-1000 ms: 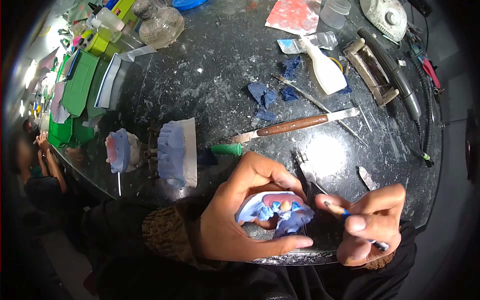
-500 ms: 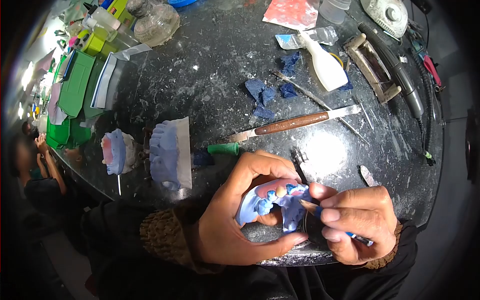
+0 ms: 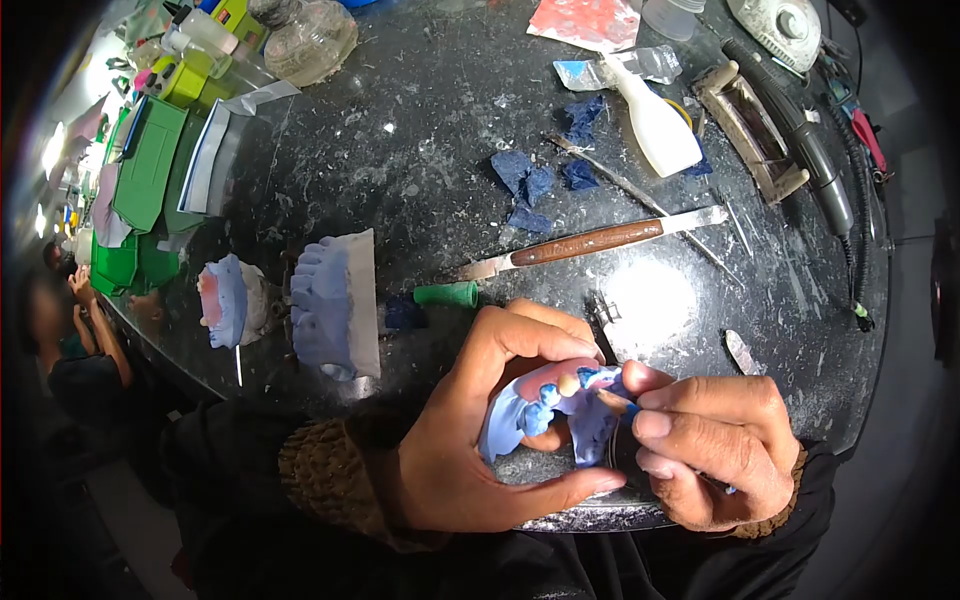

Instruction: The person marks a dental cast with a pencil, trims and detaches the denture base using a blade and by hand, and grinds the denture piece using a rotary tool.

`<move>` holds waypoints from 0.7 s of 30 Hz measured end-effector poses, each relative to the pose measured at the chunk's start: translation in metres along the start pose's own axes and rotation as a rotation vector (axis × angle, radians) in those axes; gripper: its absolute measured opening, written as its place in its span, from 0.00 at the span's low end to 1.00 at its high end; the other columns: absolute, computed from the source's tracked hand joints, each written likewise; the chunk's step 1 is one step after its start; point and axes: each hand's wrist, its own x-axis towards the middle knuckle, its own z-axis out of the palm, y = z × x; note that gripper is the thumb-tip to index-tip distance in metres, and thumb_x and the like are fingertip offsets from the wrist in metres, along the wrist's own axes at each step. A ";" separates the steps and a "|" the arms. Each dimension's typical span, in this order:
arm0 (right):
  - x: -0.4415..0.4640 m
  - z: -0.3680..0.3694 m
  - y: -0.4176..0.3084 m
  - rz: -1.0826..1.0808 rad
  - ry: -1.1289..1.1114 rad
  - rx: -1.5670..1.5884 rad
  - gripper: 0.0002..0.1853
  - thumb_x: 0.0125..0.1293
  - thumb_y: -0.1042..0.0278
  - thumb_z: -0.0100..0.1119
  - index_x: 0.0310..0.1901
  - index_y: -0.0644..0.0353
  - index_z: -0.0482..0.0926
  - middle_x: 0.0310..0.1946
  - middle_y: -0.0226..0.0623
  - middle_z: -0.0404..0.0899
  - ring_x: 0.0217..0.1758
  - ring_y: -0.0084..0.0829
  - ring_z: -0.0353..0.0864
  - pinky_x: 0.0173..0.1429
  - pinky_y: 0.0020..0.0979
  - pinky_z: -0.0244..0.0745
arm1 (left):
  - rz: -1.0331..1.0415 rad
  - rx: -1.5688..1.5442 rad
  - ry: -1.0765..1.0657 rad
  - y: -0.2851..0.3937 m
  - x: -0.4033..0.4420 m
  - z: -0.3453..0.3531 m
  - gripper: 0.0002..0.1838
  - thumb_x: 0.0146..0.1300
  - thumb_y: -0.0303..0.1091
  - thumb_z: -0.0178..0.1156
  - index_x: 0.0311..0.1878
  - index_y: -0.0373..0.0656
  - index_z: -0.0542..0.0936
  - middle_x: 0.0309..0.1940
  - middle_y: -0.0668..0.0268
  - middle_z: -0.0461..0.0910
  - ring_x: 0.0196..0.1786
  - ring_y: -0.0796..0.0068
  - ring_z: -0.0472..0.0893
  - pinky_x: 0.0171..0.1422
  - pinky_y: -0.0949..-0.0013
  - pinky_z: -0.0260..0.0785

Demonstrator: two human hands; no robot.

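My left hand (image 3: 455, 430) is closed around a blue dental model (image 3: 508, 422) with a pink gum part, a cream tooth and darker blue teeth along its arch. Thumb and fingers grip it from both sides above the bench's front edge. In my right hand (image 3: 715, 445) a pencil (image 3: 614, 401) is pinched, blue-bodied with a bare wooden sharpened end. That end points at the inner right side of the model; whether the tip touches it I cannot tell. My right fingertips are close by the model's right end.
Left of my hands stand a blue-and-white dental cast (image 3: 335, 305) and a smaller cast with pink (image 3: 228, 300). Ahead lie a green cap (image 3: 447, 294), a wooden-handled spatula (image 3: 595, 243), a white bottle (image 3: 664, 135) and a black handpiece (image 3: 815, 165). A co-worker (image 3: 85, 345) is far left.
The dental model has shifted slightly right in my left hand. The pencil's end has moved a little up and left over the model.
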 end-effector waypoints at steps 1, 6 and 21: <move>-0.002 0.004 0.000 0.003 0.038 -0.012 0.10 0.57 0.82 0.61 0.42 0.68 0.77 0.39 0.45 0.71 0.44 0.36 0.80 0.52 0.39 0.82 | -0.015 -0.006 -0.003 0.001 0.000 0.000 0.36 0.46 0.23 0.72 0.55 0.39 0.59 0.51 0.55 0.64 0.53 0.73 0.69 0.56 0.70 0.65; -0.003 0.006 0.000 -0.003 0.071 -0.029 0.09 0.58 0.81 0.61 0.41 0.69 0.76 0.38 0.45 0.72 0.44 0.36 0.81 0.51 0.38 0.82 | 0.025 0.058 -0.022 0.000 0.001 -0.001 0.37 0.46 0.23 0.72 0.55 0.39 0.59 0.51 0.56 0.63 0.53 0.74 0.69 0.53 0.72 0.67; -0.002 0.002 -0.004 0.017 0.006 -0.020 0.10 0.57 0.77 0.63 0.42 0.67 0.79 0.38 0.45 0.74 0.46 0.42 0.81 0.53 0.35 0.81 | 0.053 0.130 -0.039 0.000 0.000 -0.001 0.37 0.45 0.22 0.72 0.55 0.39 0.59 0.51 0.55 0.64 0.53 0.73 0.69 0.53 0.71 0.67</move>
